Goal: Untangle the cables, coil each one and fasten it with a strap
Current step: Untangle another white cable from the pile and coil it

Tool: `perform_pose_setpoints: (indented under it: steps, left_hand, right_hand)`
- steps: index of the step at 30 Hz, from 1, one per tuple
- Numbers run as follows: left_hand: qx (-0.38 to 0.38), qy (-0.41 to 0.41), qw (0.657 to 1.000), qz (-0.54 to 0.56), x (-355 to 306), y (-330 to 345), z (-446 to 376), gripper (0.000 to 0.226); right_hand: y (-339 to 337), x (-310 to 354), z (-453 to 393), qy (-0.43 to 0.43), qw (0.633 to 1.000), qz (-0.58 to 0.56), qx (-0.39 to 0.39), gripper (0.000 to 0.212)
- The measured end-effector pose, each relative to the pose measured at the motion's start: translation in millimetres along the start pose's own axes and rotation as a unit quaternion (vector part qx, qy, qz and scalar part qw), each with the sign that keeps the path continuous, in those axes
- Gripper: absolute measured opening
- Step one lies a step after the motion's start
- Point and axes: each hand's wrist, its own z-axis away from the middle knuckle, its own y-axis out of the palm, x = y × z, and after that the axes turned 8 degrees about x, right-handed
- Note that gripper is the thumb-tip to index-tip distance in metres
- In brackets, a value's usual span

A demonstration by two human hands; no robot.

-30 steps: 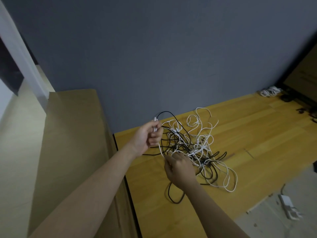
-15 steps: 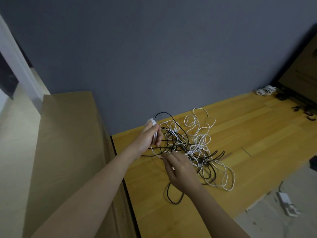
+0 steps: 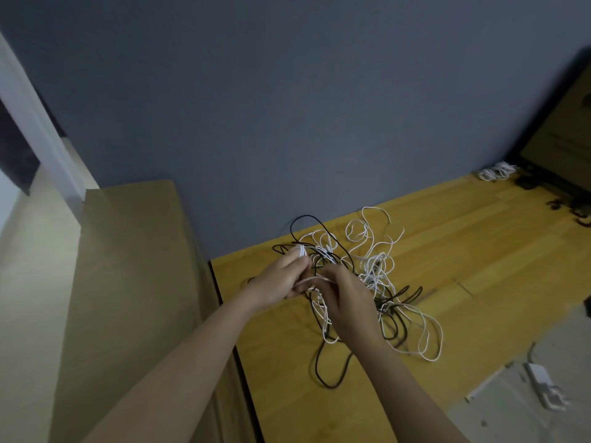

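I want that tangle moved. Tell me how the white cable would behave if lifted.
Probably floppy: the white cable lies in loose, sagging loops. Likely light, being thin. It would probably drag the black cable, since they interweave.

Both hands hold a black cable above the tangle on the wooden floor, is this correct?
Not quite. In the head view, the left hand and the right hand hold a white cable, not black, above the tangle on the wooden floor.

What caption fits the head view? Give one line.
Left hand grips coiled white cable; right hand feeds it from the tangle.
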Motion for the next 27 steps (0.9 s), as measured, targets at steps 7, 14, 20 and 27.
perform_pose_setpoints:
  steps: [7, 14, 20, 27]
  left_hand:
    - [0.028, 0.002, 0.997, 0.076, -5, -10, 7, 0.035]
    - [0.051, 0.014, 0.994, 0.093, -4, -9, 6, 0.039]
    - [0.05, 0.006, 0.996, 0.077, -2, -8, 0, 0.059]
    - [0.044, -0.018, 0.996, 0.074, -3, -9, 5, 0.053]
  right_hand:
    - [0, -47, -1, 0.079, 0.985, -0.048, 0.143, 0.033]
    - [-2, -58, 10, 0.184, 0.974, -0.064, 0.118, 0.029]
    - [-58, -12, -54, 0.101, 0.988, -0.081, -0.086, 0.024]
    - [-37, -16, -49, 0.143, 0.987, -0.077, 0.013, 0.03]
